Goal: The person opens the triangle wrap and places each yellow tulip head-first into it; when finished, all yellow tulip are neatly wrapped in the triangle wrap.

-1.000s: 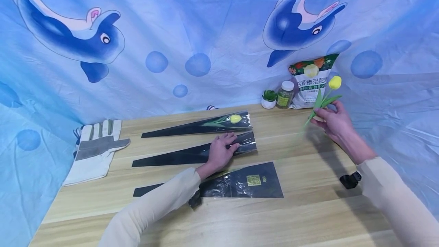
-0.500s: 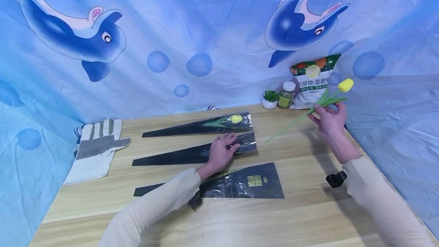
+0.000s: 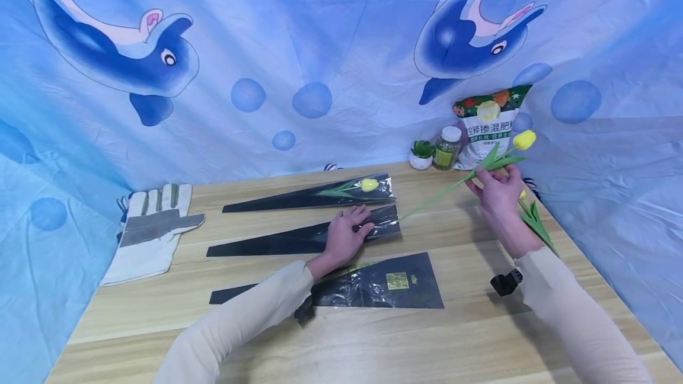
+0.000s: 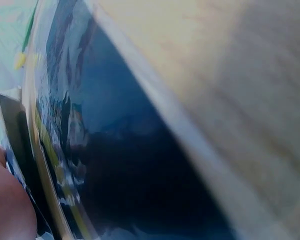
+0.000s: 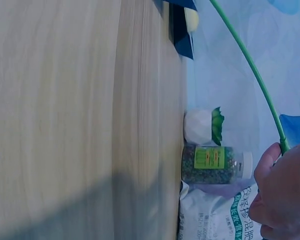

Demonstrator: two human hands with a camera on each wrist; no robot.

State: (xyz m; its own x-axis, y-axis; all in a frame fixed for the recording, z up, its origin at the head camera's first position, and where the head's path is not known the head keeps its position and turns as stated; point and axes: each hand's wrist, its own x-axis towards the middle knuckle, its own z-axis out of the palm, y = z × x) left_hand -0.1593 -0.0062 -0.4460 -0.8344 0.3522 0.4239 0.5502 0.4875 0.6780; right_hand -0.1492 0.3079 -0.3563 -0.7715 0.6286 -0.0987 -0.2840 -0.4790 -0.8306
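Observation:
My right hand [image 3: 498, 197] pinches a yellow artificial tulip [image 3: 524, 139] by its green stem, below the leaves. The stem slants down left, its tip at the wide end of the middle black flower sleeve [image 3: 267, 245]; whether it is inside I cannot tell. In the right wrist view the stem [image 5: 250, 62] curves up from the fingers. My left hand [image 3: 344, 236] rests on that sleeve near its wide end, fingers spread. Behind it lies a sleeve [image 3: 277, 200] holding a yellow tulip [image 3: 369, 185]. The front sleeve [image 3: 424, 289] is partly covered by my left forearm.
Work gloves [image 3: 149, 230] lie at the left. A potted succulent [image 3: 421, 154], a lidded jar [image 3: 446, 148] and a fertilizer bag [image 3: 487, 126] stand at the back right. Another tulip [image 3: 539, 224] lies by the right edge, partly behind my arm.
My right hand has moved left and slightly down with the tulip, bringing the stem tip to the middle sleeve. The tulip behind that arm has come into view. My left hand stays put.

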